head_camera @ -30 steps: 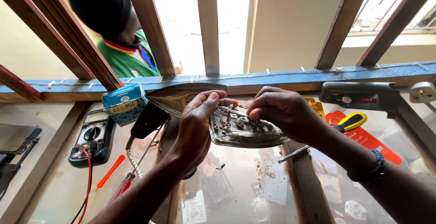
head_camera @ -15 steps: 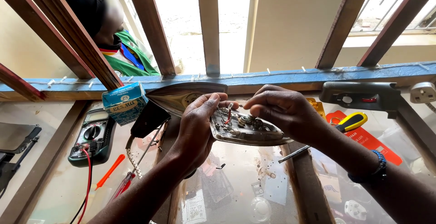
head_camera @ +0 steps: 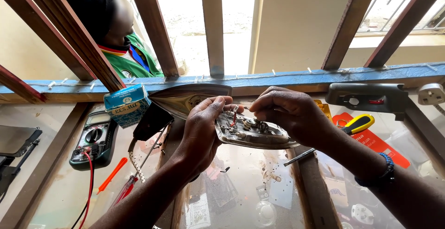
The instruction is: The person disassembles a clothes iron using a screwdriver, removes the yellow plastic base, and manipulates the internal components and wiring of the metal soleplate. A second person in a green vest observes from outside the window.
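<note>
Hands at frame centre: left hand [head_camera: 202, 126] grips the opened iron base [head_camera: 252, 134] from its left end, right hand [head_camera: 293, 114] pinches at its internal wiring [head_camera: 235, 116], above the glass counter [head_camera: 250, 182].

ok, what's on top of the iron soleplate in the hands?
On the iron soleplate: red wires, metal terminals and a round fitting. The right hand covers its rear end; the left hand hides the near edge.
</note>
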